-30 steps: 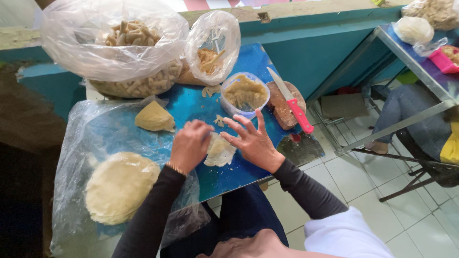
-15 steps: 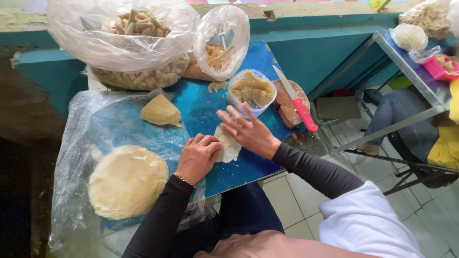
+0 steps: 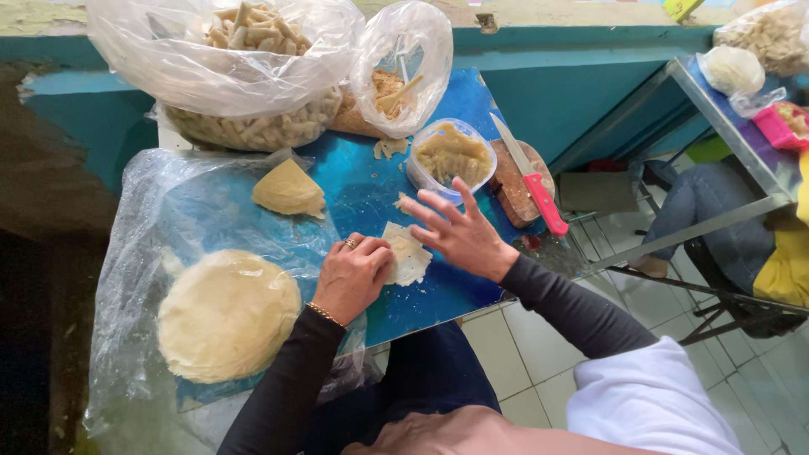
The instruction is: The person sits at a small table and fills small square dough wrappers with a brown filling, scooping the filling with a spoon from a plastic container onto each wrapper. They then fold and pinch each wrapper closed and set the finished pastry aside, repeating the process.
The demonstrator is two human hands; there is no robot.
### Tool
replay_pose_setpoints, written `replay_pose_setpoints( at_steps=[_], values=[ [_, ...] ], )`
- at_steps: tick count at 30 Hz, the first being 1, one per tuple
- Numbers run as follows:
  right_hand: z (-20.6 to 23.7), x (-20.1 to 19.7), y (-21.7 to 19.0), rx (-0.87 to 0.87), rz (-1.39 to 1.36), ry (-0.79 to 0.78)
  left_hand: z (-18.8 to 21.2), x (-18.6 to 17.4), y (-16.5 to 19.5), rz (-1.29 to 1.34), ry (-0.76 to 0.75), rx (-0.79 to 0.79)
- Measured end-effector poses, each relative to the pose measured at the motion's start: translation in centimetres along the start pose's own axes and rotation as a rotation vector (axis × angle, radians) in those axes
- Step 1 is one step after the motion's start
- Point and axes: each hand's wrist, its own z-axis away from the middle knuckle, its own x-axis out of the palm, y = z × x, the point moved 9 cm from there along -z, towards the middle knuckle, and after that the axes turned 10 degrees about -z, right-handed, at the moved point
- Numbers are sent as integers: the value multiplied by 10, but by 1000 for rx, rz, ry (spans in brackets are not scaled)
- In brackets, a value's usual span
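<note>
Two hands work on a small pale square dough wrapper [image 3: 407, 255] on the blue tabletop [image 3: 362, 198].

The left hand [image 3: 352, 276] is curled and pinches the left edge of the wrapper; the right hand [image 3: 459, 233] is released, fingers spread, just above its right side. Beyond the right hand stands a clear plastic tub of yellowish filling [image 3: 451, 156]; left of the left hand lies a round stack of pale dough sheets [image 3: 226, 313].

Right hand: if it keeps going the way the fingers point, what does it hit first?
The right hand, fingers spread toward the upper left, would probably meet the small dough scrap first, then bare blue table; its height above the table is unclear.
</note>
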Motion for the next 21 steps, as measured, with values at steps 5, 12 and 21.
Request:
replay_pose_setpoints(
  at_steps=[5, 12, 21],
  values=[
    [-19, 8, -15, -28, 149, 33, -1, -6, 2, -4, 33, 15],
    [-29, 7, 1, -44, 244, 49, 2, -6, -1, 13, 22, 14],
    [12, -17, 50, 520, 68, 292, 1, -6, -4, -15, 12, 13]
  ],
)
